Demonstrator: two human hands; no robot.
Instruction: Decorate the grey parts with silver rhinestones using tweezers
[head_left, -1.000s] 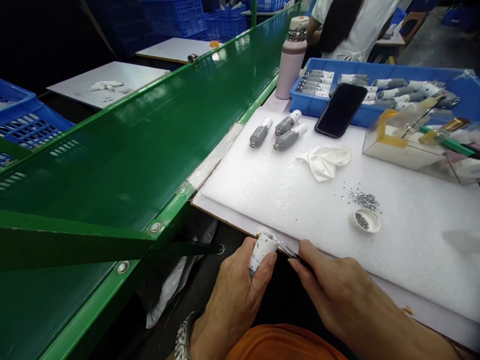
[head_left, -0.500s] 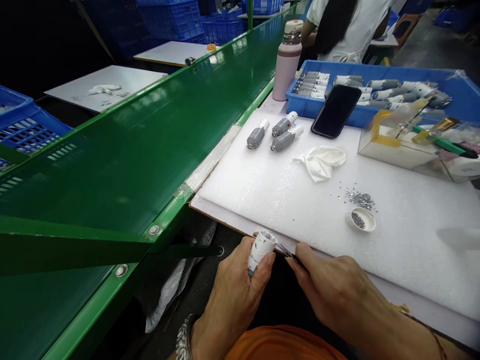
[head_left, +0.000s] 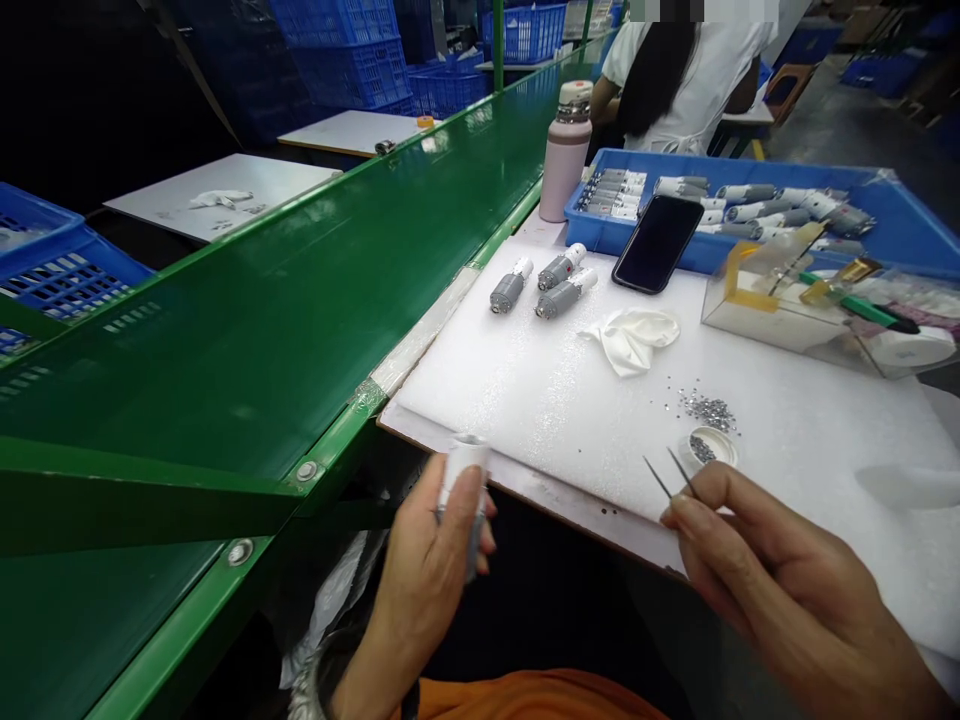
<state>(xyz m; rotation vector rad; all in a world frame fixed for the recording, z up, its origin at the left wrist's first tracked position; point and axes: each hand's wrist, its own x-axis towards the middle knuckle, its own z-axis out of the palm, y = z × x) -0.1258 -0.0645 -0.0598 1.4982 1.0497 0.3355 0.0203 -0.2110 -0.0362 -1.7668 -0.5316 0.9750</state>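
My left hand [head_left: 431, 545] is wrapped round a white and grey cylindrical part [head_left: 463, 465], held upright just off the table's front edge. Between thumb and fingers of my right hand [head_left: 757, 560] is a pair of tweezers [head_left: 670, 474], tips spread apart above the white foam sheet [head_left: 495, 400]. Just beyond that hand sits a small white cap [head_left: 726, 444] holding tiny silvery pieces. A scatter of silvery pieces [head_left: 709, 409] lies behind the cap. Three more grey and white cylindrical parts [head_left: 559, 298] rest farther back on the foam.
A green conveyor [head_left: 322, 290] runs along the left. Behind the foam stand a pink bottle [head_left: 564, 165], a blue tray [head_left: 592, 228] of similar parts and a phone [head_left: 658, 245]. A clear box [head_left: 780, 325] of tools is at right, near a crumpled white cloth [head_left: 634, 340]. Someone sits ahead.
My right hand has moved right with the tweezers, away from the held part and towards the cap. My left hand has shifted left and turned the part.
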